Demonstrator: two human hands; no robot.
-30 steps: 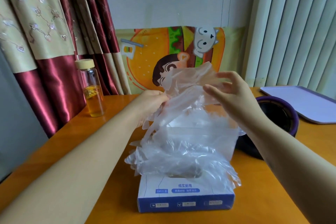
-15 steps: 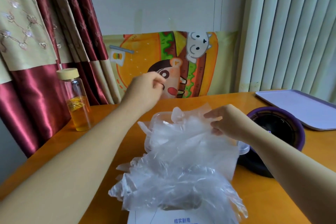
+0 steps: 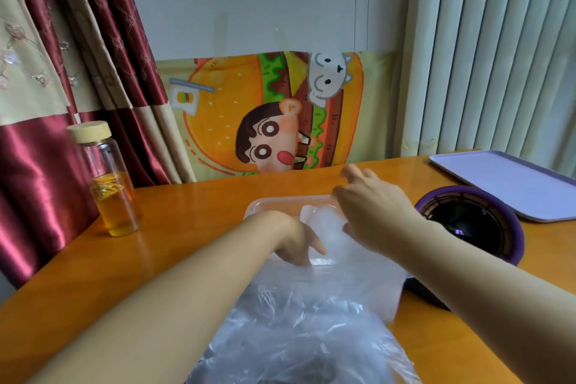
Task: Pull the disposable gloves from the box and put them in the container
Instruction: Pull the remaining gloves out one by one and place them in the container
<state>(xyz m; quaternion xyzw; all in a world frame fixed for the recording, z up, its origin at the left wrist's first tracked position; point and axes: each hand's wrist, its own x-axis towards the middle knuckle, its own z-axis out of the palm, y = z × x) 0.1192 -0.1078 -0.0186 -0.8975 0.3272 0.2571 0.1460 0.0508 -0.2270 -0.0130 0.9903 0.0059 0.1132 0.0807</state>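
Gloves (image 3: 311,321) heaped, one container (image 3: 258,207), left hand (image 3: 293,237) grip unclear, right hand (image 3: 371,212) grip slack, empty

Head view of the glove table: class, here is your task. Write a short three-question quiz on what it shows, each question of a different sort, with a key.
1. True or false: the bottle stands to the right of the clear container.
2. What lies at the far right of the table? A) lavender tray B) red cup C) open book
3. Fill in: the left hand and right hand both reach over the clear ____, with a glove beneath them.
Key: 1 false, it stands to the left. 2 A. 3 container.
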